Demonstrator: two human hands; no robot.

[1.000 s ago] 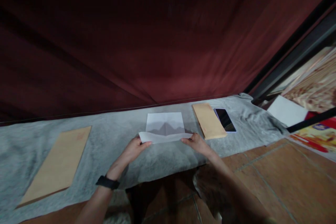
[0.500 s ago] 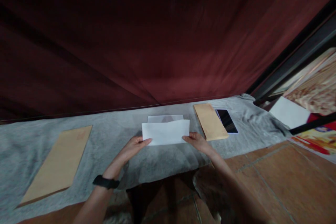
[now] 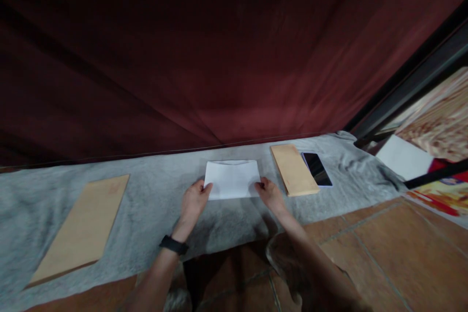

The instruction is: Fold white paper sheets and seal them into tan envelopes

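Note:
A white sheet of paper [image 3: 234, 183], apparently folded, lies low over the grey cloth in front of me. A second white edge [image 3: 234, 162] shows just behind its upper border; whether it is a separate sheet I cannot tell. My left hand [image 3: 194, 200] pinches the paper's left side, thumb on top, and wears a black wristband. On the opposite side my right hand [image 3: 271, 196] grips the lower right edge, thumb over the paper. The fingers beneath are hidden.
Grey cloth [image 3: 157, 175] covers the long surface. One brown envelope [image 3: 80, 229] lies left; a stack of brown envelopes [image 3: 294, 169] lies right, beside a dark-screened phone [image 3: 317, 169]. Behind hangs a dark red curtain [image 3: 234, 73]. Tiled floor [image 3: 413, 248] shows at the front right.
Both hands have brought the white paper down and back, so it now nearly covers the white piece that lay behind it. My left forearm has swung to the right.

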